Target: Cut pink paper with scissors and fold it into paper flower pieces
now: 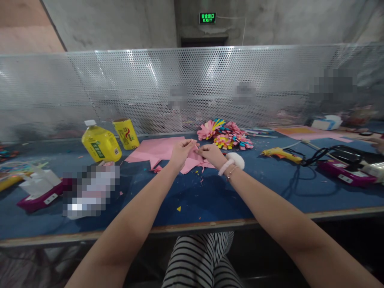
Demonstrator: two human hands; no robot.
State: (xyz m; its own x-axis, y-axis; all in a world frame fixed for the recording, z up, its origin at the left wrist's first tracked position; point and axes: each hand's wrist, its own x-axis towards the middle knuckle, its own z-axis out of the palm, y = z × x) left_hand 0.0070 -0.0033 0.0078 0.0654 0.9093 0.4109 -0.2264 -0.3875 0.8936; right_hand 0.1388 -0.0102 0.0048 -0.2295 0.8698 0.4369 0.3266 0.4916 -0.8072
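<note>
Between my two hands, above the middle of the table, is a small piece of pink paper (195, 148). The fingers of my left hand (181, 153) pinch it from the left. From the right, my right hand (212, 155) grips its other side with bent fingers. The exact fold or shape of the piece is partly hidden by my fingers. Beneath and behind my hands lie larger pink paper sheets (157, 148) with cut edges. A bunch of paper flowers (226, 135) in pink, yellow and blue rests just beyond my right hand.
At left stand a bottle of yellow liquid (101, 143) and a yellow canister (126, 134). A purple power strip (45, 197) lies nearer. On the right are a yellow glue gun (281, 154) with its cord and another purple power strip (345, 175). A perforated metal panel (144, 92) runs behind the table.
</note>
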